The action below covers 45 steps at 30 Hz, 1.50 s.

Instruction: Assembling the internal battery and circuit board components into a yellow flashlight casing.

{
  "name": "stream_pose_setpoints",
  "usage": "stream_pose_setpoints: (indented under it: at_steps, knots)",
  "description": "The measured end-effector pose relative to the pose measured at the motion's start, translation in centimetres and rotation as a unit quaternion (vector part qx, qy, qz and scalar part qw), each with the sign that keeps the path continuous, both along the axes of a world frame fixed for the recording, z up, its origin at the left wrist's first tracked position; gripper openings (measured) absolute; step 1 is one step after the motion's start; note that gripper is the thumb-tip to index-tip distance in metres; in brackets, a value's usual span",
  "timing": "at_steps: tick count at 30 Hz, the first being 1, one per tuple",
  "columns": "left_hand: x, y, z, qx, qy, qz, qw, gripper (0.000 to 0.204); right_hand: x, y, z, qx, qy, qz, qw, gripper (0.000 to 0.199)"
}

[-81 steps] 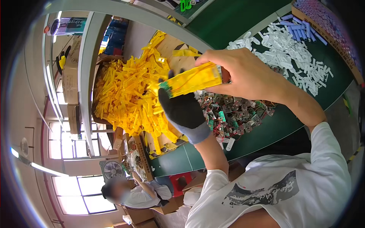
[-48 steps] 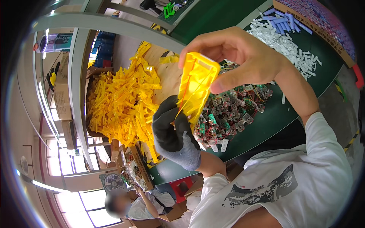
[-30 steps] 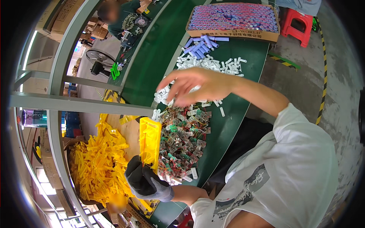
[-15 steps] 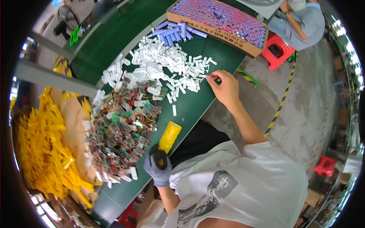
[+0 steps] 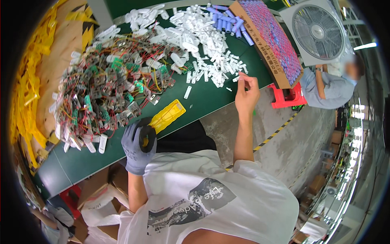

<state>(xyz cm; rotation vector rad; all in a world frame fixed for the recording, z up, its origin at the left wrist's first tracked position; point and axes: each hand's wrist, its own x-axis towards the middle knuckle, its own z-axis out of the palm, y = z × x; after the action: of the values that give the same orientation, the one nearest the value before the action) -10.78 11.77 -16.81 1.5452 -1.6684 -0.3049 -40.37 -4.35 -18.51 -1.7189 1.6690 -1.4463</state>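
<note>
My left hand (image 5: 138, 148), in a grey glove with dark fingertips, is closed around the near end of a yellow plastic shell (image 5: 168, 116). The shell lies tilted above the table's front edge, its ribbed inner side showing. My bare right hand (image 5: 248, 93) is at the right end of a scatter of small white plastic pieces (image 5: 219, 71). Its thumb and forefinger are pinched together by one of the pieces, and whatever lies between the tips is too small to make out. A single white strip (image 5: 187, 92) lies apart on the green table (image 5: 211, 99).
Left of the pieces is a heap of wired circuit boards (image 5: 109, 85); white casings (image 5: 191, 34) lie behind. Purple cylindrical cells (image 5: 229, 24) lie beside a cardboard box (image 5: 264, 44) full of cells. A fan (image 5: 317, 30), a red stool (image 5: 286, 97) and a seated person (image 5: 329, 89) are at right.
The whole view has turned, so the table and heaps appear rotated. My left hand still grips the yellow shell. My right hand stays at the edge of the white pieces, fingertips pinched.
</note>
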Motion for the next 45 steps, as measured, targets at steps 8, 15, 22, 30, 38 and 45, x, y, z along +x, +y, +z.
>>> stream_pose_setpoints:
  at_steps: [8, 15, 22, 30, 38, 45]
  knots:
    - [0.4, 0.0, 0.0, 0.018, 0.034, -0.014, 0.999, 0.021, 4.5, 2.7, 4.2, 0.089, 0.008, 0.272, 0.958, 0.01]
    - [0.3, -0.1, 0.3, 0.014, 0.017, -0.021, 1.0, 0.024, 8.4, 1.4, 3.9, 0.112, 0.13, 0.49, 0.855, 0.009]
    - [0.6, -0.1, 0.1, 0.009, 0.016, -0.023, 1.0, 0.024, 8.7, 1.8, 3.5, 0.137, 0.089, 0.475, 0.865, 0.007]
    - [0.2, 0.2, -0.1, -0.003, 0.002, -0.024, 1.0, 0.024, 8.4, 2.9, 1.9, 0.067, 0.056, 0.452, 0.888, 0.009]
    - [0.1, 0.3, -0.3, -0.018, -0.015, -0.016, 1.0, 0.024, 8.9, 3.3, 2.0, 0.103, 0.036, 0.437, 0.893, 0.007]
    - [0.3, 0.1, -0.5, -0.023, -0.031, -0.024, 0.999, 0.026, 9.1, 3.5, 2.9, 0.14, 0.075, 0.404, 0.901, 0.018]
